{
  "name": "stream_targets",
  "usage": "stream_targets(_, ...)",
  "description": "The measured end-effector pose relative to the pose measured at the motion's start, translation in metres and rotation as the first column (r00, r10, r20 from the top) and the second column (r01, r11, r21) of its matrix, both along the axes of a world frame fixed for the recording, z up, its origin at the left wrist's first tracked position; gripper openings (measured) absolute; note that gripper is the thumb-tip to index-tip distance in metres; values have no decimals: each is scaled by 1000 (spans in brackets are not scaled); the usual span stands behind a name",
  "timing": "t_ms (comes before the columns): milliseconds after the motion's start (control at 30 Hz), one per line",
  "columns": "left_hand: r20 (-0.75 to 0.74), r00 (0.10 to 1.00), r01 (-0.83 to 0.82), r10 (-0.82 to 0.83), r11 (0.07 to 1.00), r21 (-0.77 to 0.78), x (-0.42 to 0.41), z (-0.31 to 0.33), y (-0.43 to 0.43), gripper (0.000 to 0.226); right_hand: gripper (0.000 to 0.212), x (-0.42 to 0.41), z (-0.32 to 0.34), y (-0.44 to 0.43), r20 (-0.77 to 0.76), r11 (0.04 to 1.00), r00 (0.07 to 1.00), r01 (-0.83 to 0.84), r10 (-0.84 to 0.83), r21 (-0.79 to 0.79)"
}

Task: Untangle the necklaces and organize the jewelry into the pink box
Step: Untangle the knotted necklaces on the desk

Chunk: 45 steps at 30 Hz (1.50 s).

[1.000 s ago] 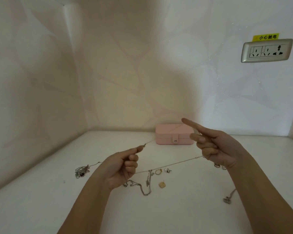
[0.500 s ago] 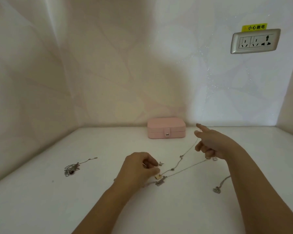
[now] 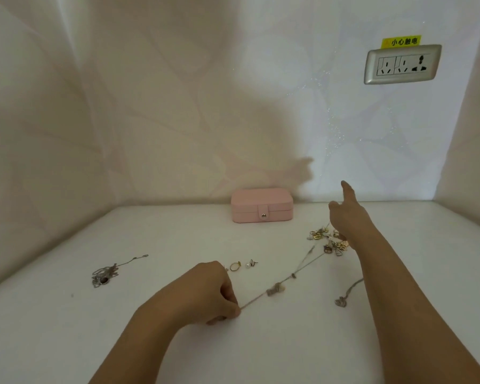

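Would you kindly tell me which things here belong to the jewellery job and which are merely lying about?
Job: pink box, stretched necklace pinched by left hand, tangled necklace, pendant necklace, ring, pearl earring, gold pieces.
Lying about: wall socket, yellow label.

A person's bare left forearm [image 3: 144,333] and bare right forearm [image 3: 416,300], uncovered from the wrist up; left grip [image 3: 208,293] and right grip [image 3: 347,217] likewise bare

Pink box [image 3: 262,205] closed, clasp snapped, against the back wall. Thin chain [image 3: 305,266] with a charm stretched diagonally, pinched by left hand [image 3: 205,292], far end apparently held in right hand [image 3: 347,217]. Tangled silver necklace [image 3: 104,274] far left. Gold ring [image 3: 235,266] beside pearl stud [image 3: 250,264]. Pile of gold pieces [image 3: 327,241] by the right hand. Pendant necklace [image 3: 344,297] right.
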<state>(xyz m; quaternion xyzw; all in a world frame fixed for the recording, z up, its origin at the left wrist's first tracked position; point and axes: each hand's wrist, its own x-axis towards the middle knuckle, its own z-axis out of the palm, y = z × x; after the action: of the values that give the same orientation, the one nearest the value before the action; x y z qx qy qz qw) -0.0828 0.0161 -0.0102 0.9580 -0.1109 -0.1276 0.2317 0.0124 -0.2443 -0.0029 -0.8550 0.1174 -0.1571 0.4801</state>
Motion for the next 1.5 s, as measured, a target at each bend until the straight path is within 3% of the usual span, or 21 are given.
stream_targets(133,-31,999,29,-27,999,44,-5,5,-1,11,56,-3,3,-3,69,997,996,61,-64,39)
stream_targets(267,96,994,-34,56,975,-220,1,18,10,16,52,-2,10,0,122,952,993,-36,-1,304)
stream_targets(333,35,994,-73,103,871,-486,2,21,11,21,51,-4,15,6,144,883,988,-122,62,452)
stream_targets(400,-78,993,-119,91,676,-728,3,24,11,27,52,-6,18,11,183,826,979,-179,94,535)
stream_targets(467,-165,982,-190,94,531,-826,5,25,15,31,52,-6,17,12,212,787,973,-197,87,584)
stream_targets(500,-200,972,-234,121,537,-810,8,25,21,31,52,-6,17,12,210,781,975,-189,76,595)
stream_targets(600,-224,941,-338,254,730,-594,13,21,33,29,52,-3,11,12,140,813,988,-138,70,566)
stream_targets(667,-187,935,-354,303,838,-416,14,15,36,29,56,0,5,12,59,878,995,-96,77,469)
stream_targets(767,-150,960,-267,236,934,-240,16,7,35,39,61,1,-2,11,-6,972,1000,-13,14,233)
stream_targets(900,-128,976,-189,175,976,-111,21,1,30,35,57,2,-3,8,-87,999,995,37,-37,-6)
stream_targets(1000,-85,982,-170,167,985,-19,24,-2,28,30,13,5,-5,9,-168,962,981,46,-93,-268)
stream_targets(1067,-80,982,-174,172,984,-23,24,-3,28,28,29,5,-7,7,-199,937,967,85,-159,-338)
stream_targets(1200,0,987,-161,161,987,-15,21,-3,27,21,18,-2,-3,10,-179,843,964,72,-195,-533)
stream_targets(1267,95,987,-125,126,992,-17,20,-5,21,23,21,-9,5,19,-114,838,992,-25,-45,-545)
stream_targets(1333,167,983,-68,79,995,-70,19,-10,11,25,14,-21,14,33,-122,848,942,-334,312,-412)
stream_targets(1400,211,976,-21,46,992,-121,19,-16,-1,22,8,-35,18,51,-248,703,783,-622,570,-346)
stream_targets(1500,250,968,6,27,991,-131,22,-21,-12,10,12,-40,12,69,-436,524,656,-755,617,-395)
